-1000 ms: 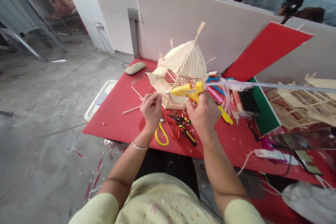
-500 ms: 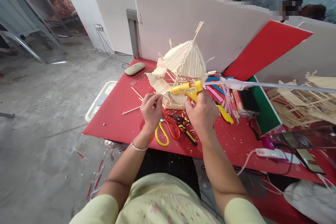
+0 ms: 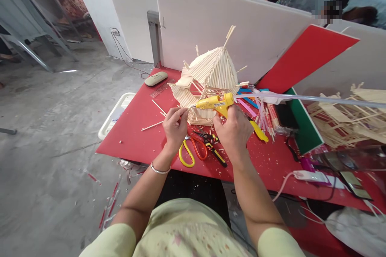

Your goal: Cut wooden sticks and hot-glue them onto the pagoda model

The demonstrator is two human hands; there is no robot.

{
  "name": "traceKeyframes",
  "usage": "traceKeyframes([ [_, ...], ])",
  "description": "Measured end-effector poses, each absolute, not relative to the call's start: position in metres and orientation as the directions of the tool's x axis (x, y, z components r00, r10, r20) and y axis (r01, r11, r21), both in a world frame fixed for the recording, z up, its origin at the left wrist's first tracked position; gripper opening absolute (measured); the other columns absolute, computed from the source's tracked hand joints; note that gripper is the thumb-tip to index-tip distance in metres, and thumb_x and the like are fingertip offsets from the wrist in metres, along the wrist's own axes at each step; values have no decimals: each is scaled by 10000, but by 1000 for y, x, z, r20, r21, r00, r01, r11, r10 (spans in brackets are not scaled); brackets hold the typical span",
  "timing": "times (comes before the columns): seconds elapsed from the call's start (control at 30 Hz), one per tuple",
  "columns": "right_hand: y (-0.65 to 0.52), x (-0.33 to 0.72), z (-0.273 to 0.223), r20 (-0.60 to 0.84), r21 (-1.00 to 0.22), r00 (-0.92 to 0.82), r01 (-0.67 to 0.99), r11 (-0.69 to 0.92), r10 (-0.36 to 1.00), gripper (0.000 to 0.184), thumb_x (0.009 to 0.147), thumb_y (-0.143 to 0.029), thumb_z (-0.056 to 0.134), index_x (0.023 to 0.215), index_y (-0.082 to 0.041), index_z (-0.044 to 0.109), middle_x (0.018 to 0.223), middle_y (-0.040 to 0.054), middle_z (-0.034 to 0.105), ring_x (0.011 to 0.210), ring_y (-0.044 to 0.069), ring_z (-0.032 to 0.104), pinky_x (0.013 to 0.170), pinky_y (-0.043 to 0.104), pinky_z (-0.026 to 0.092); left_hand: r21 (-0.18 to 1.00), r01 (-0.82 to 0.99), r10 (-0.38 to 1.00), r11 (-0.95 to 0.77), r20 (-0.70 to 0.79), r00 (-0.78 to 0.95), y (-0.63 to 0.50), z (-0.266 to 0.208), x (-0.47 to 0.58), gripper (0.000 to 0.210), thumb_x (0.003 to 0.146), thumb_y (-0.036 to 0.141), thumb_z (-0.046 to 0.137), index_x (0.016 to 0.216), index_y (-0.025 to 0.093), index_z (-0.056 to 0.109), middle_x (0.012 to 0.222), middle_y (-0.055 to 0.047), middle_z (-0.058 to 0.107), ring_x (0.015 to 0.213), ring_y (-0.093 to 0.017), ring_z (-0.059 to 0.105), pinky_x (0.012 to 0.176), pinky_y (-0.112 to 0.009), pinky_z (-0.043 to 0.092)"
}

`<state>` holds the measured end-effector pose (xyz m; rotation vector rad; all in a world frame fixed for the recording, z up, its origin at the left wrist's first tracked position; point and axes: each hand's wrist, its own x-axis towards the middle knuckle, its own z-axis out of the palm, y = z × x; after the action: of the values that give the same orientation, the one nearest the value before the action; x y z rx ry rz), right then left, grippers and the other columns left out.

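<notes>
My right hand (image 3: 234,130) is wrapped round a yellow hot glue gun (image 3: 221,103), with a long clear glue stick (image 3: 286,97) trailing from its back to the right. The gun's nozzle points left, at the fingertips of my left hand (image 3: 175,126). Those fingers are pinched together; what they hold is too small to make out. Behind both hands stands a model house of thin wooden sticks (image 3: 212,68) with a peaked roof. Below the hands lie scissors (image 3: 187,154) with red and yellow handles and black-and-yellow pliers (image 3: 215,153).
Loose sticks (image 3: 152,125) and a glasses case (image 3: 156,78) lie on the red table (image 3: 129,132). Coloured strips (image 3: 247,107), a yellow-handled tool (image 3: 259,131) and a power strip (image 3: 312,176) are to the right. Another stick structure (image 3: 340,116) stands beyond a green board (image 3: 307,128).
Both hands and the glue gun keep nearly the same pose. The whole view has shifted very slightly; nothing was picked up or let go.
</notes>
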<state>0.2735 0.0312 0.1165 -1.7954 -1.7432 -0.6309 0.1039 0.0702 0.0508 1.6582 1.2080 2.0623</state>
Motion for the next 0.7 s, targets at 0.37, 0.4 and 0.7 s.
traceKeyframes([
  [0.37,38,272,120,686,-62,49,998,-9,726,334,920,-324,523,1179,-130,604,939,118,672,845,241,618,683,356,423,782,227,701,-580,621,-351,69,54,105,147,954,310,656,937,208,760,897,-48,696,789,-130,638,619,-246,485],
  [0.4,38,272,120,673,-66,49,998,-5,738,340,920,-320,521,1187,-126,603,950,124,671,852,243,619,684,357,425,785,219,703,-579,617,-353,69,54,105,145,954,306,656,931,207,759,893,-47,693,792,-131,638,624,-247,486],
  [0.7,33,271,120,666,-79,54,997,-2,744,315,918,-320,508,1154,-145,622,912,108,655,810,234,601,653,363,427,783,215,705,-583,620,-344,70,54,104,150,956,319,653,920,206,746,881,-47,683,781,-134,633,623,-253,481],
])
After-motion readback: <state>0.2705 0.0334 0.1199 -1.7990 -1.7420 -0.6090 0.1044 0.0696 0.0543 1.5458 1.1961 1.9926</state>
